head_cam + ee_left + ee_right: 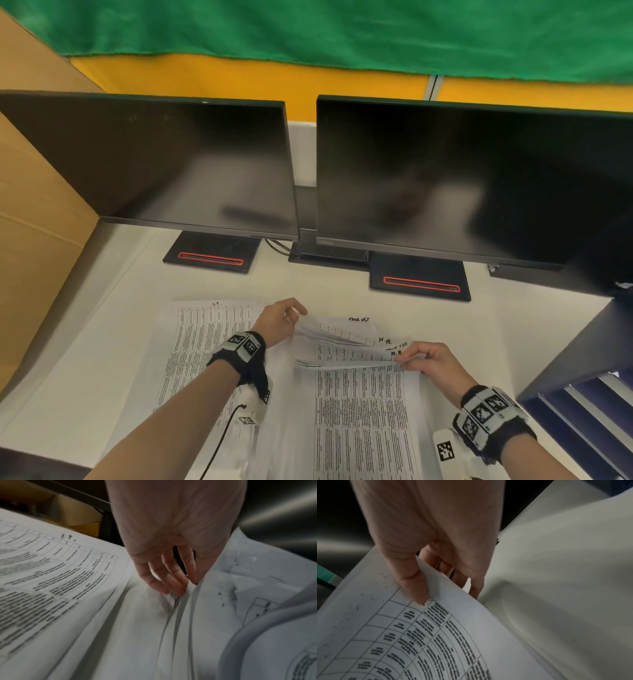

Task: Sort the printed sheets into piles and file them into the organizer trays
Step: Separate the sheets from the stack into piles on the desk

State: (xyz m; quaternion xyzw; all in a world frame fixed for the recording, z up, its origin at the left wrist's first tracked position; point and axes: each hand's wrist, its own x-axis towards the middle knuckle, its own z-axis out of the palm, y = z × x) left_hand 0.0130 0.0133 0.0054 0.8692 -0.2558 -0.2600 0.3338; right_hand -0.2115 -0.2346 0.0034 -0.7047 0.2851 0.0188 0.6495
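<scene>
Printed sheets with tables of text lie on the white desk [342, 287]. One flat pile [202, 342], marked by hand at its top, lies on the left, shown close in the left wrist view [51, 574]. To its right is a fanned stack [342, 337] with lifted edges. My left hand [294, 317] holds those sheets at their far left corner; the fingers [171, 585] lie under the lifted sheets and the thumb is hidden. My right hand [407, 358] pinches the far right corner of the top sheet [363, 411], thumb [418, 588] on top and fingers beneath.
Dark blue organizer trays [579, 404] stand at the desk's right edge, close to my right wrist. Two dark monitors [171, 164] [479, 178] on black stands fill the back of the desk. A brown cardboard wall [34, 222] borders the left side.
</scene>
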